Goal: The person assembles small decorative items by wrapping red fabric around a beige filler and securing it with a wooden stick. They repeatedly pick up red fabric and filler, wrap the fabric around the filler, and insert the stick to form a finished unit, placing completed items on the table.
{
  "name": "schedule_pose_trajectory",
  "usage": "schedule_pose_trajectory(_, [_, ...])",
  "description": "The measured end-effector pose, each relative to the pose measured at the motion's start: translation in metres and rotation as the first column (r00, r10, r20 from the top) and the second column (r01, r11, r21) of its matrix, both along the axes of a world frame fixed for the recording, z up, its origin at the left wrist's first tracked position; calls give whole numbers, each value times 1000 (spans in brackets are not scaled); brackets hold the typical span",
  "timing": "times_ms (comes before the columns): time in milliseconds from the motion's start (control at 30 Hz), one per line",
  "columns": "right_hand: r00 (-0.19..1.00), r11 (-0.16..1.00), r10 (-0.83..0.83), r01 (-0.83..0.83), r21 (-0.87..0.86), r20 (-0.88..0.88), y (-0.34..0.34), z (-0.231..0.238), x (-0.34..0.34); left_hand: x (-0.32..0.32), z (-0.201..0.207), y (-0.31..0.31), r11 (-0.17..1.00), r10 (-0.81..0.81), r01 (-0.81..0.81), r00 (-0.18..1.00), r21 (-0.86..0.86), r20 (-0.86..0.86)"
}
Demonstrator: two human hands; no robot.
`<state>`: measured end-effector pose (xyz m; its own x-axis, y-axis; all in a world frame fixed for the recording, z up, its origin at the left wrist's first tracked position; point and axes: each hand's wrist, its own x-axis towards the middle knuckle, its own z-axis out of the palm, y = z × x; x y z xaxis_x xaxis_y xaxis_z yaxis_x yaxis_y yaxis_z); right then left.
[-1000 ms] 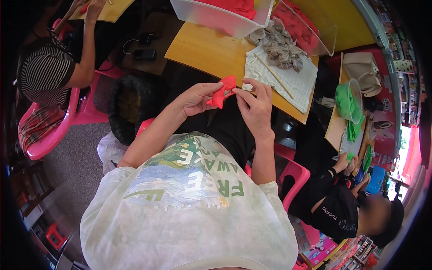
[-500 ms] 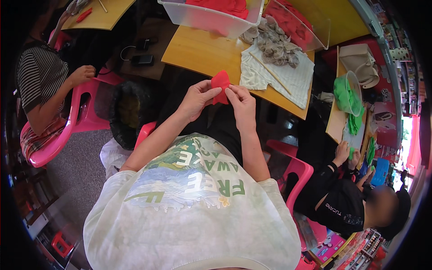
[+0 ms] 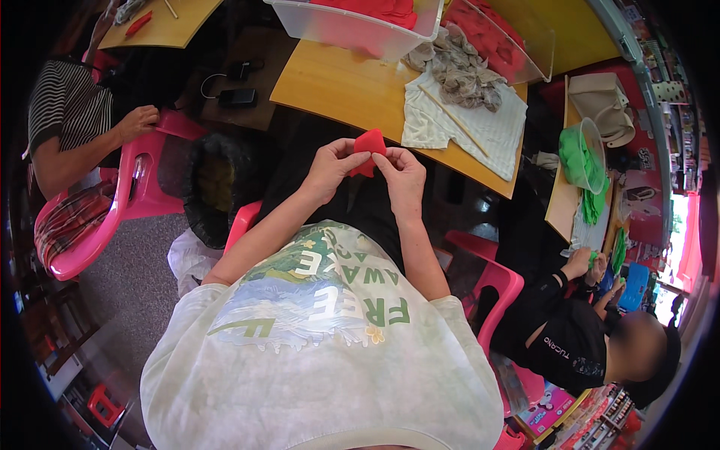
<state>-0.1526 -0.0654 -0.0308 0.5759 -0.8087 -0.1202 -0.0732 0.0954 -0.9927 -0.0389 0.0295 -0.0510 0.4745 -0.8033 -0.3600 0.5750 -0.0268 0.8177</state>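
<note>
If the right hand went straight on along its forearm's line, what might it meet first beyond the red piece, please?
Probably the near edge of the yellow-brown table, just ahead of the right hand; depth is unclear, so it might pass above instead.

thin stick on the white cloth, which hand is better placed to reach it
Probably the right hand: it is nearer the thin stick, lying off to its right. The left hand is farther off; both pinch the red piece.
</note>
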Motion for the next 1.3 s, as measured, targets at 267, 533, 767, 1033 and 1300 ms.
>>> schedule_pose_trajectory(267, [972, 994, 107, -108, 6, -211, -24, 9, -13, 8, -11, -1, 995, 100, -101, 992, -14, -72])
schedule_pose_trajectory(533, [890, 520, 388, -426, -741, -239, -39, 47, 7, 32, 16, 6, 950, -302, 292, 758, -113, -578])
schedule_pose_trajectory(767, [912, 888, 399, -410, -208, -95, -49, 62, 16, 53, 3, 20, 972, -230, 164, 819, -169, -526])
schedule_pose_trajectory(1033, [906, 908, 120, -265, -323, -406, -77, 18, 49, 47, -6, 35, 987, -163, 146, 851, -73, -500])
schedule_pose_trajectory(1300, [937, 875, -26, -147, -461, -349, -64, 30, 47, 41, -12, 30, 987, -160, 146, 885, -65, -437])
